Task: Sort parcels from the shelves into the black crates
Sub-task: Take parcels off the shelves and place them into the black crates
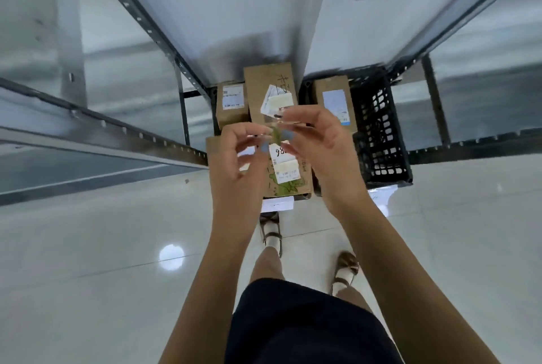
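My left hand [246,152] and my right hand [316,140] are raised together over the parcels, fingers curled and pinching something small and thin between them; what it is I cannot tell. Below them lie brown parcels [289,176], and further right a black crate [381,140] holds one parcel [334,102] under the shelf [234,5]

Below me the tiled floor [117,246] is pale, smooth and glossy, mirroring a round light, and the shelf frames [140,20] are grey perforated metal with a dull sheen. The parcels [289,178] are matt brown cardboard with white paper labels, one standing in a black plastic lattice crate [381,134]. My skirt [308,325] looks like dark matt cloth, though blurred.
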Tool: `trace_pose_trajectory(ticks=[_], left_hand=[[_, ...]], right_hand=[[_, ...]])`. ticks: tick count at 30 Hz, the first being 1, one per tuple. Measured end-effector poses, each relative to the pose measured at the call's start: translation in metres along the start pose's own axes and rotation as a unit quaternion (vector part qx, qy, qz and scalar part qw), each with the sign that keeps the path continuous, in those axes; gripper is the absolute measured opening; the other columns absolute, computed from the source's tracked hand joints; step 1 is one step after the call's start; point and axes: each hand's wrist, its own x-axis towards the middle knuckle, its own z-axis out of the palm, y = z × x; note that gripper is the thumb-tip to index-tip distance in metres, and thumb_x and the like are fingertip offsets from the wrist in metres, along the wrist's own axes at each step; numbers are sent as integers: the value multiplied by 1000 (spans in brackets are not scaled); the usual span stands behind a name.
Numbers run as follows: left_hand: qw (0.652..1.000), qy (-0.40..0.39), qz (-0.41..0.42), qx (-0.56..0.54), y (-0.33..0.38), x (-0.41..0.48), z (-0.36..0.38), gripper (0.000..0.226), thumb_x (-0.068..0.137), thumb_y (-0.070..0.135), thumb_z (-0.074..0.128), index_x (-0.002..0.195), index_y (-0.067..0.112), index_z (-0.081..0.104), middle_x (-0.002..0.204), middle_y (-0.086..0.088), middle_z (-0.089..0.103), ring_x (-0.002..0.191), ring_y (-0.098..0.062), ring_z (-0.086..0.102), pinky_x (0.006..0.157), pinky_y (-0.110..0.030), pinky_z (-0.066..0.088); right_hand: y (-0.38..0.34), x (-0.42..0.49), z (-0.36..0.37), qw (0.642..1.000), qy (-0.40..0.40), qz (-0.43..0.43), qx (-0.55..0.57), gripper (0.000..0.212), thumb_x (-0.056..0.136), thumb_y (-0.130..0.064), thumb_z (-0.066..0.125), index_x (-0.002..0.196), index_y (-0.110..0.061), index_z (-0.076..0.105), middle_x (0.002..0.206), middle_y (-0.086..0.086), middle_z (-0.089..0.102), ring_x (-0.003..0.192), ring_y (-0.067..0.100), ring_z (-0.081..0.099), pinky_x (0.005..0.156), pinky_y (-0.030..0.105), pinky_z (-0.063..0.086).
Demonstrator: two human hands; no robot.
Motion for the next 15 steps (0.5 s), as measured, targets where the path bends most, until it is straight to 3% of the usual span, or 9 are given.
trace_pose_trajectory(ticks=[3, 6, 10, 15], left_hand=[[998, -38, 40, -14, 55, -60, 21, 18, 84, 13, 56, 92, 29, 58, 101, 12, 66, 100, -3, 61, 85, -19, 48], [992, -99, 71, -13, 100, -132, 52, 22, 84, 14, 55, 91, 34, 60, 101, 14, 67, 102, -5, 62, 86, -26, 51], [980, -164, 114, -11, 135, -223, 112, 17, 83, 17, 57, 92, 31, 64, 101, 10, 69, 101, -7, 64, 86, -19, 49], [976, -201, 81, -27, 143, -319, 204, 38, 90, -7, 56, 85, 29, 67, 95, 7, 71, 96, -8, 65, 85, -23, 49]], right_hand=[[-53, -63, -41, 998, 23, -55, 11, 17, 92, 2, 60, 100, -12, 64, 105, -2, 71, 99, 14, 66, 87, 32, 56], [-93, -138, -96, 994, 53, -92, 24, 18, 94, 1, 56, 102, -12, 64, 102, -3, 71, 94, 10, 67, 78, 23, 54], [-124, -236, -179, 987, 77, -138, -14, 14, 92, -15, 57, 103, -16, 66, 103, -3, 70, 97, 11, 66, 80, 21, 52], [-140, -336, -284, 983, 121, -135, -37, 11, 95, -11, 60, 97, -17, 69, 93, -7, 72, 88, 3, 66, 76, 15, 49]])
